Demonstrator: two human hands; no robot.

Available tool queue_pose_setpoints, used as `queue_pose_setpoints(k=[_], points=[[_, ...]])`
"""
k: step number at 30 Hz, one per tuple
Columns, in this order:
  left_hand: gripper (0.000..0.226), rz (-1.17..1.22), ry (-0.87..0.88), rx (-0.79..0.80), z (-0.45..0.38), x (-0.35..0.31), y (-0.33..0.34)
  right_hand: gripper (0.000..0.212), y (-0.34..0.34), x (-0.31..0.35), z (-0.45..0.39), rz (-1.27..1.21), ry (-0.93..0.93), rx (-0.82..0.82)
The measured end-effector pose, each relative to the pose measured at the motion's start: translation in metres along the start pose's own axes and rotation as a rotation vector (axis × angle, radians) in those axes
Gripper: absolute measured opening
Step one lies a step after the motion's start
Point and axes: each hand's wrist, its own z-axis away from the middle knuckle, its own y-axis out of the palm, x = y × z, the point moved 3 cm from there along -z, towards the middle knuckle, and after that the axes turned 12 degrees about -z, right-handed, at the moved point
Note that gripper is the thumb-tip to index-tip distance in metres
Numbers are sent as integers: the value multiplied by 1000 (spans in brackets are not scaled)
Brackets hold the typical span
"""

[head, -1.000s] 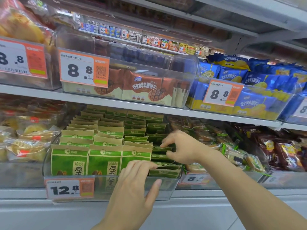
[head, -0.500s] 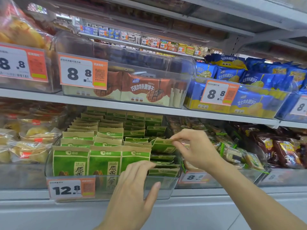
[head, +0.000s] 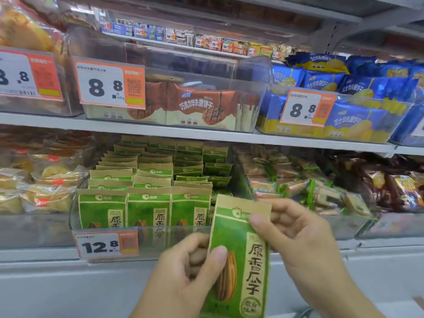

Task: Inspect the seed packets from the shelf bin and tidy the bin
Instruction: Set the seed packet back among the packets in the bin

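Both hands pinch one seed packet [head: 238,255]: left hand [head: 183,278] at 8 o'clock edge, right hand [head: 296,235] at 1 o'clock. Suggest flipping it to check seams before returning to bin [head: 142,239].

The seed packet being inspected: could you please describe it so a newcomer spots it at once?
Find the clear bin with the 12.8 price tag on the lower shelf. Just in front of it, both hands grip one green seed packet, the only one outside the bin.

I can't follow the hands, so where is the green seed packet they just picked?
The packet is out of the bin, low and centre in the head view, held upright before it between the left hand and right hand.
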Motion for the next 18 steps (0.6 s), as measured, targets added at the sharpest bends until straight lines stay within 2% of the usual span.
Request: queue_pose_setpoints(k=[3,5,7,10,12,15,18], points=[[43,-44,-107,42,8,22,-10,41,-2,-32,11,-71,315,58],[40,-60,-155,10,10,32,-16,43,-4,-44,18,-18,448,129],[43,-54,-190,5,11,33,-17,44,-5,-51,20,42,447,141],[48,-46,-249,118,10,35,-12,36,-7,-54,16,104,340,99],[47,-29,-247,119,9,34,-13,36,-8,-56,15,87,334,91],[39,-6,-211,24,8,33,-16,44,-5,-59,19,91,392,224],[39,31,-184,-100,8,31,-19,75,-4,-62,27,208,429,419]])
